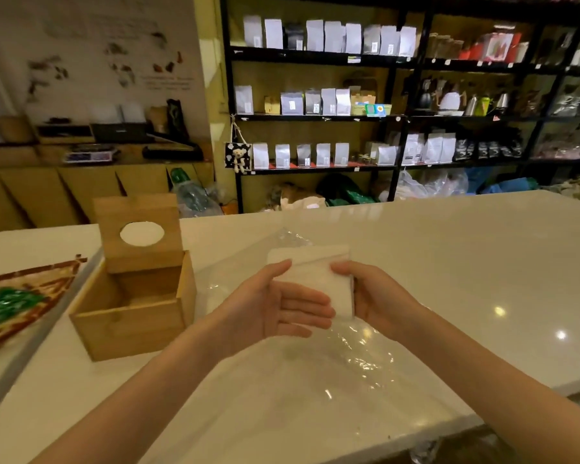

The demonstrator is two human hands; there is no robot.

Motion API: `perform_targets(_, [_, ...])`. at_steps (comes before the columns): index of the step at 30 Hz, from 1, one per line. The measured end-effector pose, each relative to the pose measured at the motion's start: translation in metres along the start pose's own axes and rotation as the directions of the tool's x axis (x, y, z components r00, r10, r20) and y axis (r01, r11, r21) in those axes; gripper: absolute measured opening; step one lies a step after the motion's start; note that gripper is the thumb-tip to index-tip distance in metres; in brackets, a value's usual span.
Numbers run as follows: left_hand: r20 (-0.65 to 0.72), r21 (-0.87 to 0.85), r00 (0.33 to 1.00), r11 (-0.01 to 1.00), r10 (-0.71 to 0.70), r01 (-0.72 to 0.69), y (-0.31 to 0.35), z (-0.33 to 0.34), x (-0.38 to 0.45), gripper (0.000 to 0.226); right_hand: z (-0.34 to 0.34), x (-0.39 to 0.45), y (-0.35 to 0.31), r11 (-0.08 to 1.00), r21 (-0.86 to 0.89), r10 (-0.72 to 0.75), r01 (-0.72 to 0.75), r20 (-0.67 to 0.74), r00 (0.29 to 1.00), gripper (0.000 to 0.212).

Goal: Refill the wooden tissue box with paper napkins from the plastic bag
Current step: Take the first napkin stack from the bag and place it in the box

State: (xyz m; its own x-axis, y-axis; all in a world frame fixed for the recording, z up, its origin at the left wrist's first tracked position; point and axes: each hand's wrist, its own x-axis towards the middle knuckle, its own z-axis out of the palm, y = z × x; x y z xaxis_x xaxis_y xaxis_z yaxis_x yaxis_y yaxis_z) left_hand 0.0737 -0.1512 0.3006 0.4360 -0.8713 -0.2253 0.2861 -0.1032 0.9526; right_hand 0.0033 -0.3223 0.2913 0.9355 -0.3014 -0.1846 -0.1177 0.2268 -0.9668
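Observation:
A white stack of paper napkins [318, 279] is held above the counter between both hands. My left hand [282, 303] cups its left side and underside with fingers extended. My right hand [372, 296] grips its right edge. The clear plastic bag [349, 356] lies flat and crinkled on the counter under and in front of my hands. To the left stands the wooden tissue box [131, 309], empty, its hinged lid [141, 232] with an oval hole tipped up at the back.
The white counter [466, 262] stretches to the right and back. A patterned tray or mat with green items [17, 303] lies at the far left. Dark shelves with bags and kettles [382, 105] stand behind the counter.

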Motion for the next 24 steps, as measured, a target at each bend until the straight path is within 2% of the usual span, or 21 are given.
perform_targets(3, [-0.080,-0.186,0.994,0.981,-0.077,0.061,0.001,-0.015,-0.006,0.079,0.013,0.012,-0.003,0.989,-0.121,-0.072,0.080,0.067,0.995,0.017])
perform_targets(6, [-0.138,-0.334,0.985,0.941,-0.108,0.056,0.002,-0.028,-0.018,0.090,0.026,0.016,-0.008,0.941,-0.229,-0.201,0.248,0.212,0.956,0.012])
perform_targets(8, [-0.165,-0.403,0.979,0.914,-0.119,0.043,0.002,-0.036,-0.025,0.097,0.034,0.016,-0.011,0.881,-0.252,-0.305,0.400,0.345,0.888,0.020])
perform_targets(10, [-0.190,-0.443,0.974,0.896,-0.120,0.024,0.002,-0.041,-0.033,0.103,0.040,0.018,-0.012,0.795,-0.268,-0.372,0.544,0.493,0.786,0.021])
perform_targets(12, [-0.229,-0.473,0.967,0.881,-0.111,-0.011,0.003,-0.043,-0.041,0.101,0.042,0.024,-0.013,0.658,-0.336,-0.388,0.673,0.615,0.686,0.029])
perform_targets(15, [-0.302,-0.578,0.951,0.806,-0.063,-0.131,0.004,-0.047,-0.051,0.082,0.044,0.036,-0.013,0.323,-0.368,-0.406,0.872,0.778,0.479,0.042])
perform_targets(18, [-0.397,-0.591,0.917,0.776,-0.042,-0.221,0.006,-0.060,-0.063,0.066,0.051,0.048,-0.011,-0.024,-0.307,-0.424,0.951,0.865,0.269,0.040])
perform_targets(19, [-0.419,-0.565,0.906,0.798,-0.061,-0.208,0.010,-0.062,-0.066,0.060,0.054,0.052,-0.010,-0.111,-0.297,-0.422,0.948,0.878,0.226,0.040])
perform_targets(21, [-0.484,-0.433,0.871,0.888,-0.081,-0.158,0.018,-0.064,-0.072,0.045,0.062,0.060,-0.009,-0.211,-0.283,-0.404,0.935,0.897,0.180,0.042])
perform_targets(24, [-0.605,-0.258,0.791,0.962,-0.091,-0.086,0.031,-0.072,-0.078,0.025,0.076,0.070,-0.007,-0.292,-0.286,-0.369,0.913,0.914,0.168,0.047])
